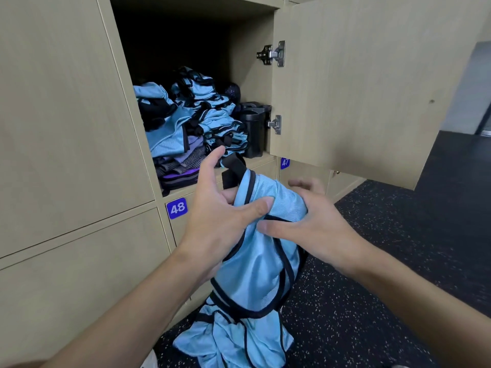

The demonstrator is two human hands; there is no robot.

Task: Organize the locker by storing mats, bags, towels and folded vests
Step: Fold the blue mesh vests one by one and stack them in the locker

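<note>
The left hand (pixel 215 208) pinches the blue vest (pixel 255 274) between thumb and curled fingers, index finger extended. The right hand (pixel 313 221) grips the same fold, thumb in front, fingers behind. The vest hangs outside the open locker (pixel 249 75), which holds stacked vests (pixel 210 115)

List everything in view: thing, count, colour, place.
held vest: one, light blue with black trim, between both hands, before the locker
vest pile: count unclear, light blue with black trim, inside the locker
folded cloths: a stack, purple and grey, under the pile's left part
black container: at least one, locker's right side
locker door: one, beige, swung open at right
hinges: two, metal, on the door's inner edge
number labels: two, blue, 48 and 47, below the locker
floor: dark, speckled, lower right
left hand: grips the held vest
right hand: pinches the held vest
</note>
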